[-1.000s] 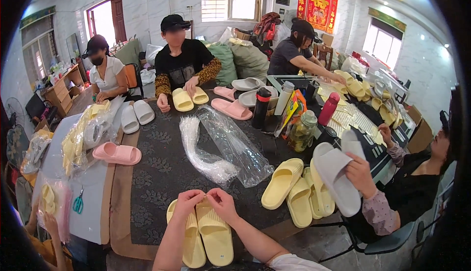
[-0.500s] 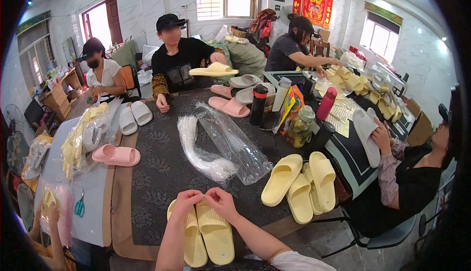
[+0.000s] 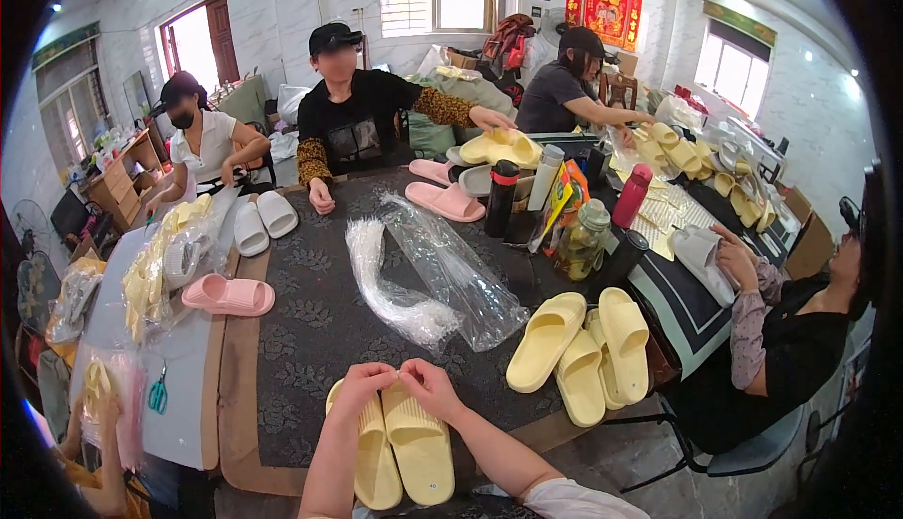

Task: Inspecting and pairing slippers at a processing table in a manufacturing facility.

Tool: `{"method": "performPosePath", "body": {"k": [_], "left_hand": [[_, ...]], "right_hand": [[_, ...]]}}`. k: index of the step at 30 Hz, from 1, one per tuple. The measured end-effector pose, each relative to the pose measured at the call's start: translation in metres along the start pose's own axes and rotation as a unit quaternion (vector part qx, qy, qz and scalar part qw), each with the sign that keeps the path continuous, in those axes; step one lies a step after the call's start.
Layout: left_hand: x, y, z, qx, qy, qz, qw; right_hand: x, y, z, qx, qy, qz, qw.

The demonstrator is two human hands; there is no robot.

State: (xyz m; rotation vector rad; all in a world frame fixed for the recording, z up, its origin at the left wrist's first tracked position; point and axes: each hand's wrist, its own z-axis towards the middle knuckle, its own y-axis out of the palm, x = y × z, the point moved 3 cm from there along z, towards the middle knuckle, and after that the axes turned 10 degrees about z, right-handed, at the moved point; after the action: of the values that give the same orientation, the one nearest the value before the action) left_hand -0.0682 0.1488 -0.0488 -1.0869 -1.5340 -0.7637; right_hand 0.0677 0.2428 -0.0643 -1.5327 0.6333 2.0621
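A pair of pale yellow slippers [image 3: 420, 453] lies at the table's near edge, toes pointing away from me. Above their toe ends, my left hand [image 3: 365, 389] and my right hand [image 3: 430, 390] meet with fingertips pinched. Whatever is between the fingers is too small to make out. Beyond them lies a bundle of thin white plastic strands [image 3: 372, 270], with a clear plastic bag [image 3: 461, 279] beside it. More yellow slippers [image 3: 546, 342] sit in a small group to the right of my hands.
A pink slipper [image 3: 228, 294] and white slippers [image 3: 263, 222] are at the left. A black bottle [image 3: 500, 201], a glass jar [image 3: 580, 242] and a red bottle [image 3: 631, 196] stand right of centre. Teal scissors [image 3: 158, 391] lie far left. Co-workers sit around the tables.
The co-worker across the table has moved a yellow slipper rightward and down onto the others there. The person at the right has lowered the grey-white slipper. My hands stay pinched together.
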Motion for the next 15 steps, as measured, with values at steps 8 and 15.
{"method": "performPosePath", "body": {"k": [8,15], "left_hand": [[0.006,0.003,-0.002,0.000,-0.005,0.048,0.999],[-0.006,0.004,0.002,0.067,0.049,0.000,0.997]], "right_hand": [[0.010,-0.003,-0.002,-0.005,0.014,0.017,1.000],[0.004,0.001,0.001,0.047,0.012,0.040,0.998]]}}
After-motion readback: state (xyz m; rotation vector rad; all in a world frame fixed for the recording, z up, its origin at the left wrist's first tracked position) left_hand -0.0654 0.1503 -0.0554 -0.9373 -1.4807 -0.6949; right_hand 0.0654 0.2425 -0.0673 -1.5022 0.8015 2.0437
